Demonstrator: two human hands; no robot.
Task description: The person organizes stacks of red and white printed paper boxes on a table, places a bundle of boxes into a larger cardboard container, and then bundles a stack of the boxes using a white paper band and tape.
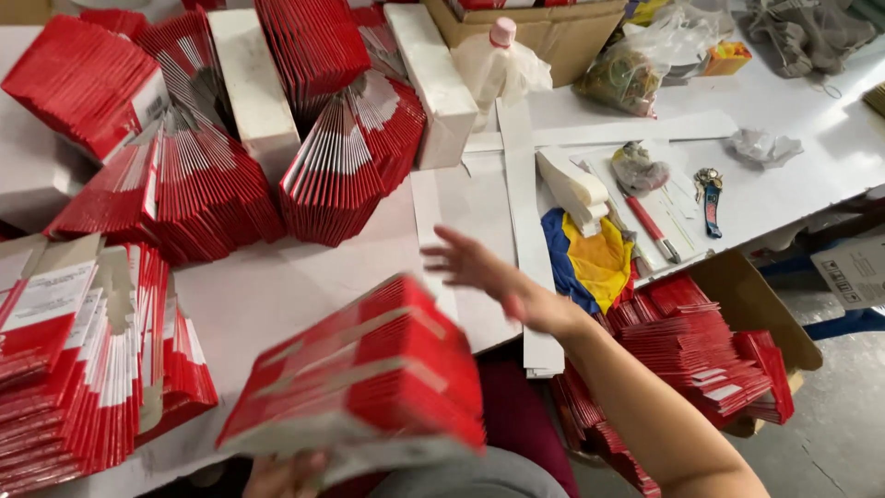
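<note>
A thick stack of flat red cartons (369,383) sits low at the near edge of the white counter (277,295), held from beneath by the left hand (286,475), its grip mostly hidden. The stack looks light but slippery, best clamped at its ends. The right hand (484,272) hovers open, empty.

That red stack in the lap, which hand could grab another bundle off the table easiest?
Probably the right hand: it is open and empty, stretched over the table toward the red bundles. The left hand is under the red stack, holding it.
</note>
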